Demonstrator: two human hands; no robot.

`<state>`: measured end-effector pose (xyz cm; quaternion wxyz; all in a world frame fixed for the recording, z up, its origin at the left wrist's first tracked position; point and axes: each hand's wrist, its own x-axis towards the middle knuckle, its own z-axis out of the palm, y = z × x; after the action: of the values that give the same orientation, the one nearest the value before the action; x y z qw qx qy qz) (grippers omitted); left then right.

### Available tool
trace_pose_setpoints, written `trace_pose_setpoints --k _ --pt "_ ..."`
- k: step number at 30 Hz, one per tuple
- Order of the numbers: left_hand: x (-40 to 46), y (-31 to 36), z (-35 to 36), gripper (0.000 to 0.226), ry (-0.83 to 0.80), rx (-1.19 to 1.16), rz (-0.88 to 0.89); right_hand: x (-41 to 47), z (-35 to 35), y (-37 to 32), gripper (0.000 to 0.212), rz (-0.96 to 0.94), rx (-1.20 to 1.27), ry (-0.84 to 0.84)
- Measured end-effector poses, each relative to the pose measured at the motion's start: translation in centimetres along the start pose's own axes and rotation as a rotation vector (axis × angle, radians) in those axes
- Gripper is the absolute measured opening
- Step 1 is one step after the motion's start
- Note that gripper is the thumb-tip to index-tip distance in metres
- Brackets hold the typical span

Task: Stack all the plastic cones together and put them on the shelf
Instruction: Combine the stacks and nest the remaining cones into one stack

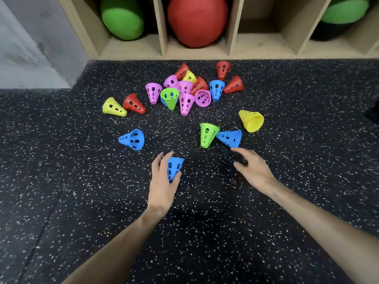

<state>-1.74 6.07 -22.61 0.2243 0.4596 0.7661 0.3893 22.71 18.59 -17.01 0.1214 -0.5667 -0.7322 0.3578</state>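
Note:
Several perforated plastic cones in pink, red, yellow, green and blue lie scattered on the speckled black floor. My left hand [163,181] is shut on a blue cone [174,168], wide end up. My right hand [253,168] is open, fingers spread, its fingertip just short of another blue cone [230,138] lying on its side. A green cone [207,134] leans against that one. A yellow cone [251,120] lies to the right, a third blue cone [132,139] to the left. The main pile [184,92] sits nearer the wooden shelf [164,48].
The shelf's floor-level cubbies hold a green ball [123,17], a red ball [196,19] and a green-and-black ball [344,13]; one cubby [264,42] between them holds nothing. A grey wall [30,48] stands at the left.

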Motion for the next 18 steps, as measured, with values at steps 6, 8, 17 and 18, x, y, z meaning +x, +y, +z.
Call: trace_pose_setpoints --k 6,8,17,18 --pt "-0.3 0.5 1.3 0.082 0.012 -0.099 -0.055 3.3 -0.4 -1.4 0.06 0.055 0.053 -0.092" --pt "-0.3 0.7 1.7 0.081 0.003 -0.095 -0.053 4.1 -0.5 -1.8 0.06 0.061 0.056 -0.087" --pt "1.0 1.3 2.7 0.081 -0.041 0.094 0.04 6.5 -0.8 -2.9 0.043 -0.063 -0.053 0.169" --pt "1.1 1.1 2.6 0.081 -0.046 0.114 0.055 6.7 -0.9 -3.3 0.042 -0.088 -0.074 0.17"
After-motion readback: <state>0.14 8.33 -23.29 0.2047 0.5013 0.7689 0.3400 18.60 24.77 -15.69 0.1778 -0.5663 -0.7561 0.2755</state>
